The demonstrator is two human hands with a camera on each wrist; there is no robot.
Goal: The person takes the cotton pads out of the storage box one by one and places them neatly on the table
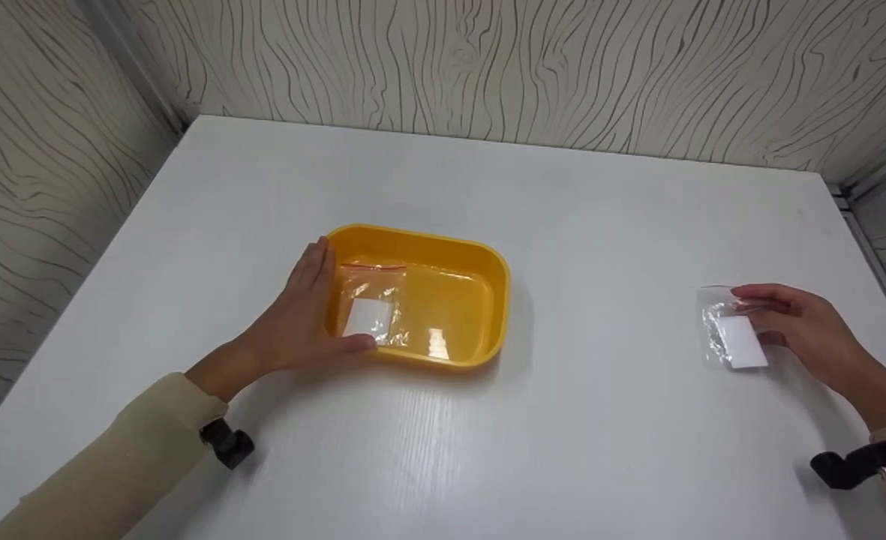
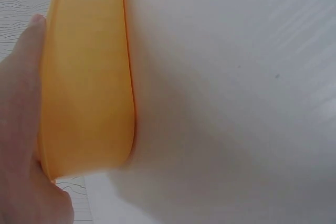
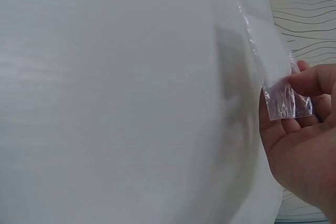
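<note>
My left hand [image 1: 292,322] holds the left end of a yellow plastic tray [image 1: 506,300], fingers along its left side and thumb over the front rim. In the left wrist view, the hand [image 2: 21,114] lies along the rim above the tray's outer wall [image 2: 86,87]. Inside the tray's left part lies a clear zip bag [image 1: 399,289] with a red seal line and a white rectangular piece [image 1: 367,319] in it. Off to the right, my right hand [image 1: 814,330] pinches another clear plastic bag [image 3: 281,103] between thumb and fingers. A white flat piece [image 1: 741,341] shows inside that bag.
Both the tray and my hands are over a white table [image 1: 600,442]. Wood-grain patterned panels [image 1: 465,67] stand behind it and at both sides. A small black wrist device [image 1: 226,444] sits at my left cuff and another [image 1: 859,465] at my right.
</note>
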